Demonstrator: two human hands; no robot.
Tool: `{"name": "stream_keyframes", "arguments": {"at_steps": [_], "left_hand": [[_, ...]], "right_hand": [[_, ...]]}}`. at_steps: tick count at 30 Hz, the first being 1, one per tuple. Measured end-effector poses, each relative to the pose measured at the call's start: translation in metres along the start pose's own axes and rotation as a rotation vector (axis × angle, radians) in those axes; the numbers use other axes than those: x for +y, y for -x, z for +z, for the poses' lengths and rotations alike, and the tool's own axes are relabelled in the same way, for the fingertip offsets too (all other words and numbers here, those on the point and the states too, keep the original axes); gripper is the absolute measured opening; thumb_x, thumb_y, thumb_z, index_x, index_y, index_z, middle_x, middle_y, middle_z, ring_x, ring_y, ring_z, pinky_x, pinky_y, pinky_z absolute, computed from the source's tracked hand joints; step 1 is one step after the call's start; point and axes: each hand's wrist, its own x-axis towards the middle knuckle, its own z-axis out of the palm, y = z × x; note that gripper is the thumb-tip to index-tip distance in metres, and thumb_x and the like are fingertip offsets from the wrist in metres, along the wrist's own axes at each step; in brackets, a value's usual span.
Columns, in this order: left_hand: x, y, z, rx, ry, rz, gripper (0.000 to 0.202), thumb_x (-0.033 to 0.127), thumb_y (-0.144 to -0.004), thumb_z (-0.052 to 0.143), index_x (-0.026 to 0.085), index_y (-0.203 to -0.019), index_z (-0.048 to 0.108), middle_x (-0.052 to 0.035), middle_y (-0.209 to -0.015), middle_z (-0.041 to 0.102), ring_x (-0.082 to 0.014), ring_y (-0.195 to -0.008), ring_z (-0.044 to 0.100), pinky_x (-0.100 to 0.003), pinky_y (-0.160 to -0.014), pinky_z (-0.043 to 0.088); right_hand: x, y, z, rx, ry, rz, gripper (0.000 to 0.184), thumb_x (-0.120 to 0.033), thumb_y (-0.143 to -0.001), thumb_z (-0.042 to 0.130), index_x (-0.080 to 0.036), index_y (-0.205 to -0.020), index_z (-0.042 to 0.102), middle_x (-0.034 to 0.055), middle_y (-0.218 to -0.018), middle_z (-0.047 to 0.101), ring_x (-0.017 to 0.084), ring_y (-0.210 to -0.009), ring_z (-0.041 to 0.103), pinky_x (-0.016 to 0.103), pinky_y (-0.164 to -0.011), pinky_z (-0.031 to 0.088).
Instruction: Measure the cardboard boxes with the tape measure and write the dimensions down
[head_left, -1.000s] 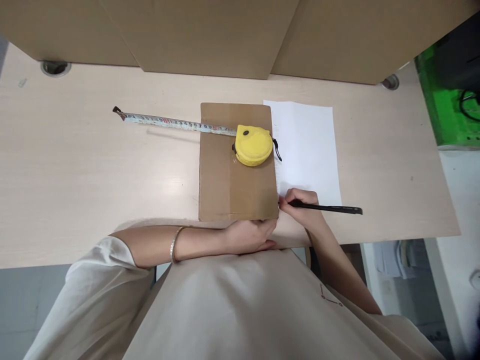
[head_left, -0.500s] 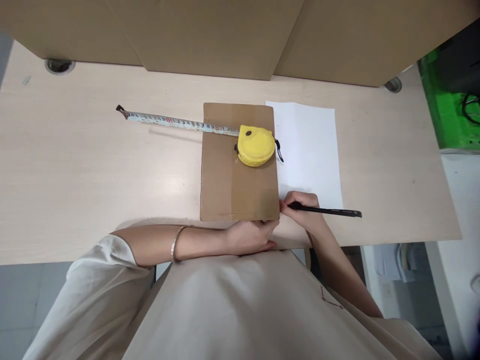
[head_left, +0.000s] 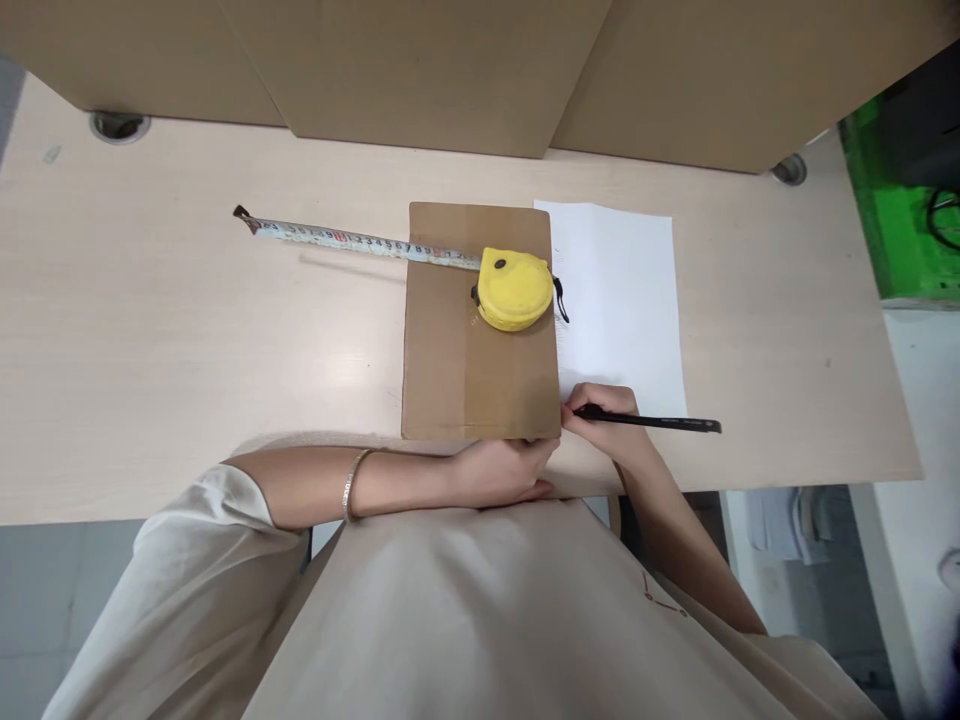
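A brown cardboard box [head_left: 442, 350] sits on the table, with a yellow tape measure [head_left: 516, 290] lying on top. Its numbered blade [head_left: 360, 242] extends leftward past the box, the hooked end out over the tabletop. My left hand [head_left: 502, 472] is closed, its curled fingers against the box's near edge by the right corner; what lies inside them is hidden. Between the fingers of my right hand [head_left: 609, 415] is a black pen [head_left: 660, 420], its back end pointing right. This hand rests on the lower part of a white sheet of paper [head_left: 622, 300] beside the box; the pen's tip is hidden.
Tall cardboard panels [head_left: 420, 80] stand along the table's [head_left: 187, 350] back edge. Round cable holes [head_left: 120, 126] are set near both back corners. At the far right is a green container [head_left: 892, 240] with a black cable. A black wrist strap [head_left: 560, 298] hangs from the tape measure.
The view has shifted very slightly. My hands, the pen, the box and the tape measure keep practically the same places relative to each other.
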Motion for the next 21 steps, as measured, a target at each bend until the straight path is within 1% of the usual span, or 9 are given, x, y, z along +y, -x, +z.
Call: {"name": "stream_keyframes", "arguments": {"at_steps": [3,5,8,10,13,15,17,19,21], "left_hand": [[0.0,0.001,0.002,0.017,0.019,-0.007,0.078,0.064,-0.108,0.047,0.001,-0.153,0.057,-0.0224,-0.13,0.078,-0.0302,-0.126,0.075,-0.04,-0.113,0.057],[0.0,0.002,0.004,0.003,0.027,-0.003,0.076,0.063,-0.108,0.046,0.004,-0.155,0.056,-0.0206,-0.129,0.079,-0.0287,-0.122,0.076,-0.038,-0.109,0.06],[0.001,0.001,0.007,-0.014,0.056,-0.001,0.071,0.061,-0.109,0.046,0.003,-0.148,0.06,-0.0209,-0.127,0.079,-0.0266,-0.112,0.079,-0.035,-0.097,0.063],[0.001,0.001,0.008,-0.016,0.087,-0.007,0.068,0.062,-0.107,0.05,0.004,-0.14,0.064,-0.0221,-0.128,0.078,-0.0269,-0.105,0.08,-0.035,-0.09,0.064],[0.002,0.001,0.009,-0.017,0.099,-0.01,0.065,0.063,-0.105,0.053,0.006,-0.132,0.067,-0.0217,-0.123,0.079,-0.0259,-0.097,0.081,-0.034,-0.085,0.064],[0.002,0.001,0.008,-0.023,0.086,-0.009,0.064,0.063,-0.104,0.056,0.006,-0.132,0.067,-0.0212,-0.117,0.08,-0.0254,-0.093,0.081,-0.034,-0.083,0.063],[0.002,0.0,0.007,-0.043,0.079,-0.013,0.065,0.062,-0.103,0.059,0.005,-0.132,0.066,-0.0204,-0.113,0.081,-0.0253,-0.089,0.081,-0.033,-0.078,0.063],[0.002,0.0,0.005,-0.066,0.076,-0.019,0.067,0.063,-0.102,0.06,0.004,-0.134,0.066,-0.0194,-0.113,0.082,-0.024,-0.083,0.08,-0.032,-0.073,0.063],[0.001,-0.001,0.004,-0.07,0.061,-0.027,0.07,0.064,-0.1,0.062,0.004,-0.137,0.065,-0.0184,-0.111,0.083,-0.023,-0.08,0.08,-0.031,-0.071,0.062]], "right_hand": [[0.0,0.0,0.001,0.019,0.038,-0.003,0.038,-0.033,-0.084,0.071,-0.021,-0.054,0.051,-0.0002,-0.052,0.054,0.012,-0.051,0.046,0.025,-0.05,0.035],[0.0,0.001,0.003,0.04,0.051,0.003,0.039,-0.033,-0.084,0.069,-0.021,-0.053,0.048,-0.0007,-0.052,0.051,0.011,-0.05,0.044,0.026,-0.051,0.034],[0.001,0.001,0.004,0.052,0.019,0.049,0.039,-0.034,-0.078,0.07,-0.023,-0.053,0.042,-0.002,-0.051,0.046,0.011,-0.051,0.04,0.026,-0.052,0.031],[0.0,0.001,0.0,0.039,-0.027,0.084,0.04,-0.037,-0.077,0.069,-0.024,-0.055,0.039,-0.0032,-0.05,0.041,0.011,-0.05,0.037,0.026,-0.051,0.029],[-0.005,-0.003,-0.015,0.013,-0.03,0.231,0.047,-0.052,-0.092,0.057,-0.026,-0.059,0.037,-0.0024,-0.05,0.04,0.013,-0.048,0.037,0.028,-0.051,0.03],[-0.012,-0.01,-0.026,0.008,0.196,0.4,0.053,-0.058,-0.1,0.05,-0.025,-0.06,0.039,0.0012,-0.053,0.046,0.016,-0.052,0.046,0.031,-0.055,0.035],[-0.019,-0.021,-0.033,0.003,0.602,0.536,0.052,-0.058,-0.102,0.052,-0.022,-0.064,0.051,0.0086,-0.063,0.059,0.024,-0.066,0.061,0.034,-0.064,0.041],[-0.025,-0.032,-0.032,-0.023,0.938,0.605,0.053,-0.056,-0.106,0.048,-0.016,-0.079,0.069,0.0187,-0.081,0.072,0.034,-0.086,0.072,0.039,-0.072,0.046],[-0.029,-0.039,-0.027,-0.043,1.089,0.642,0.06,-0.054,-0.11,0.039,-0.009,-0.101,0.078,0.0259,-0.097,0.076,0.041,-0.1,0.075,0.043,-0.078,0.049]]}}
